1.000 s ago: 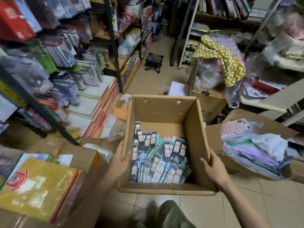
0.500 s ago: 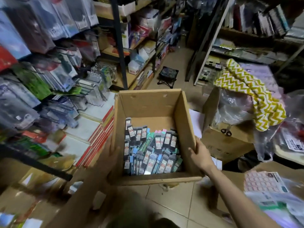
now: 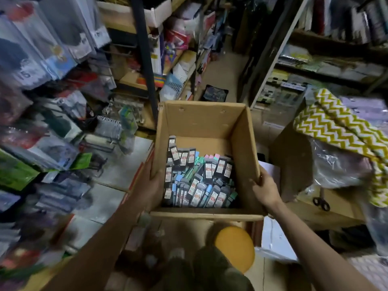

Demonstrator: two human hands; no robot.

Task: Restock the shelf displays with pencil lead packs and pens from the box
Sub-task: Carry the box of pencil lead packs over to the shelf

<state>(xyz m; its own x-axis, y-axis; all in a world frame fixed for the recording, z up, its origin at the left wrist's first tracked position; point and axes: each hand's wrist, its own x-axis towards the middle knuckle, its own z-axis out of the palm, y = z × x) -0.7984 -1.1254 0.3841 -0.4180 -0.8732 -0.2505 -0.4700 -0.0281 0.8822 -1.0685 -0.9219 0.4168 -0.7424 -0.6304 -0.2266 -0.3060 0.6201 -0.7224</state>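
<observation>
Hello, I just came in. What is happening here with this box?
A person is carrying an open cardboard box through a narrow stationery shop aisle. The left hand grips the box's left wall and the right hand grips its right wall, thumb over the rim. Inside lie many pencil lead packs, heaped toward the near side. None has been taken out at this moment; both hands are busy with the box. Stocked shelves stand on the left.
</observation>
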